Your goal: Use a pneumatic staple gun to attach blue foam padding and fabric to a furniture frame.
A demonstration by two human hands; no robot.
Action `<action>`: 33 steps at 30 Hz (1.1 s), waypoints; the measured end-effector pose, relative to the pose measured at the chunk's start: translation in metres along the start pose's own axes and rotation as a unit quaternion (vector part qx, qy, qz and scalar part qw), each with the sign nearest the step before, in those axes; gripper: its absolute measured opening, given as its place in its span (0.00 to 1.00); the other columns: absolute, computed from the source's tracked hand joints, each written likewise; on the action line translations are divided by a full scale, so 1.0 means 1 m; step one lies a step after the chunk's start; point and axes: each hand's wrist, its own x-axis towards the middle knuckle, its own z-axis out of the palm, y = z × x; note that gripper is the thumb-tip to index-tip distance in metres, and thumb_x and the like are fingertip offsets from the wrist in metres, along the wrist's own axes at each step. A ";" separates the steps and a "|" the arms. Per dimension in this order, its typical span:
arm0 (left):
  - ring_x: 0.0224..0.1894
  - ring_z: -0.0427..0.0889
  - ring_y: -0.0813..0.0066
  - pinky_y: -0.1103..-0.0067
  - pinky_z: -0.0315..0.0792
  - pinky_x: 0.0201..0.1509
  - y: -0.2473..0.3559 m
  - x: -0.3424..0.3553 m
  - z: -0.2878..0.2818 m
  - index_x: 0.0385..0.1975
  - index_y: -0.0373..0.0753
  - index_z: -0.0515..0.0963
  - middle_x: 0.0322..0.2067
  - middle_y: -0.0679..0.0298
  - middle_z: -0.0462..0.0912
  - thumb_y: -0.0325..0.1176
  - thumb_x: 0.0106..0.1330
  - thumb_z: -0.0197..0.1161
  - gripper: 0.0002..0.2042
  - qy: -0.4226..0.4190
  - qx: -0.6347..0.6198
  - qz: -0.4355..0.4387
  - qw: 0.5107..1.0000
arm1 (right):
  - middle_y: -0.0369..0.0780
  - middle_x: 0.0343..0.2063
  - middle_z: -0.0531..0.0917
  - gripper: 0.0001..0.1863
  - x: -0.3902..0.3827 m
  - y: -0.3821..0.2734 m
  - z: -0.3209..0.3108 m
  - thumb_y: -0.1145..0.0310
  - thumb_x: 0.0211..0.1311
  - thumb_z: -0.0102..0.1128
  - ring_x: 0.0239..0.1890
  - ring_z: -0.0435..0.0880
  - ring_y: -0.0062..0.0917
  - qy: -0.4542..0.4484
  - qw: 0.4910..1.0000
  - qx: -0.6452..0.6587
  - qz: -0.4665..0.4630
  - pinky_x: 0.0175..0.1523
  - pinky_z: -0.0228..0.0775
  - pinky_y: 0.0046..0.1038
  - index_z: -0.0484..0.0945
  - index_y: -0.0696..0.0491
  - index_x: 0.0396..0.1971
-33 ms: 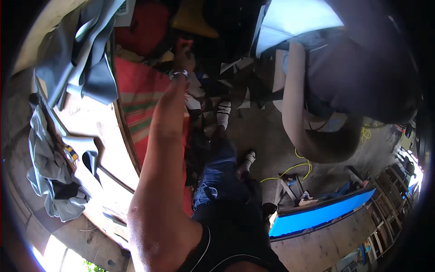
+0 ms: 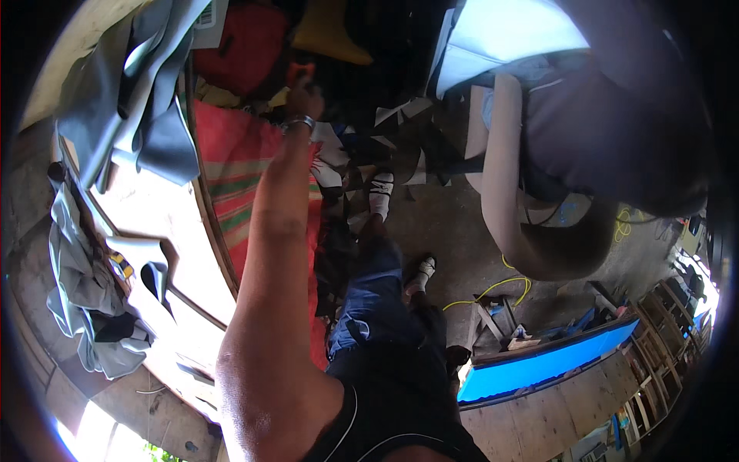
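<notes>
My left arm stretches far forward. At its end my left hand (image 2: 305, 102), with a metal-banded bracelet (image 2: 299, 121) at the wrist, is closed around a small orange-red object (image 2: 300, 73). Shade and blur hide what kind of object that is. The hand is above the far end of a red cloth (image 2: 246, 154) with green and cream stripes, near a dark red rounded item (image 2: 240, 50). Dark and pale sheet scraps (image 2: 331, 146) lie just nearer than the hand. My right hand cannot be made out.
Grey sheet material (image 2: 158, 100) drapes over the pale table (image 2: 192, 254) at left. A large padded seat-like piece (image 2: 500, 169) stands at right. Cut scraps (image 2: 404, 112) litter the floor. A yellow cord (image 2: 493, 289) lies near a blue board (image 2: 546, 362) and wooden frames (image 2: 647, 339).
My left hand has shifted slightly to the left and nearer, still closed around the orange-red object. The rest of the scene is almost the same.
</notes>
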 end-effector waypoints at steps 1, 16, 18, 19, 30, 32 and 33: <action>0.50 0.88 0.55 0.66 0.79 0.55 -0.023 0.017 0.003 0.52 0.41 0.83 0.46 0.51 0.88 0.37 0.65 0.63 0.17 0.057 0.010 -0.009 0.998 | 0.48 0.43 0.86 0.26 -0.001 -0.008 -0.003 0.50 0.69 0.54 0.46 0.87 0.39 -0.003 1.000 -0.002 0.011 0.50 0.77 0.39 0.78 0.56 0.54; 0.44 0.89 0.50 0.61 0.82 0.48 -0.154 0.040 -0.003 0.51 0.34 0.82 0.42 0.46 0.88 0.42 0.71 0.56 0.19 0.206 -0.100 -0.225 0.947 | 0.48 0.45 0.86 0.24 -0.064 -0.063 -0.016 0.55 0.70 0.56 0.48 0.87 0.41 -0.019 0.993 0.004 0.118 0.52 0.77 0.41 0.77 0.55 0.57; 0.42 0.89 0.49 0.60 0.82 0.47 -0.100 0.045 -0.034 0.51 0.33 0.81 0.41 0.45 0.88 0.41 0.71 0.56 0.19 0.158 0.016 -0.191 0.969 | 0.48 0.46 0.86 0.23 -0.085 -0.057 -0.017 0.55 0.70 0.56 0.48 0.87 0.42 -0.014 0.989 0.001 0.147 0.52 0.77 0.41 0.77 0.55 0.57; 0.40 0.89 0.52 0.62 0.83 0.45 -0.100 0.059 -0.047 0.51 0.33 0.81 0.40 0.47 0.88 0.41 0.71 0.57 0.18 0.225 -0.001 -0.170 0.959 | 0.48 0.46 0.86 0.23 -0.085 -0.057 -0.011 0.56 0.70 0.56 0.48 0.87 0.42 -0.022 0.990 0.006 0.142 0.52 0.77 0.41 0.77 0.55 0.57; 0.19 0.78 0.72 0.72 0.74 0.22 -0.158 0.085 -0.050 0.46 0.40 0.82 0.22 0.64 0.80 0.43 0.73 0.58 0.14 0.298 -0.455 -0.285 0.790 | 0.47 0.48 0.87 0.22 -0.080 -0.057 0.018 0.59 0.70 0.57 0.50 0.87 0.43 -0.069 0.986 0.033 0.146 0.53 0.78 0.42 0.76 0.54 0.59; 0.19 0.78 0.72 0.73 0.74 0.23 -0.168 0.047 -0.040 0.45 0.40 0.83 0.23 0.64 0.81 0.41 0.73 0.58 0.13 0.213 -0.414 -0.312 0.828 | 0.47 0.48 0.87 0.22 -0.087 -0.057 0.016 0.59 0.70 0.57 0.50 0.87 0.44 -0.067 0.984 0.035 0.160 0.54 0.78 0.42 0.76 0.54 0.59; 0.19 0.78 0.72 0.73 0.74 0.23 -0.169 0.030 -0.038 0.44 0.41 0.83 0.23 0.64 0.81 0.40 0.73 0.58 0.12 0.170 -0.393 -0.322 0.844 | 0.47 0.48 0.87 0.22 -0.087 -0.057 0.016 0.60 0.70 0.57 0.50 0.87 0.44 -0.065 0.983 0.037 0.165 0.54 0.78 0.42 0.76 0.54 0.59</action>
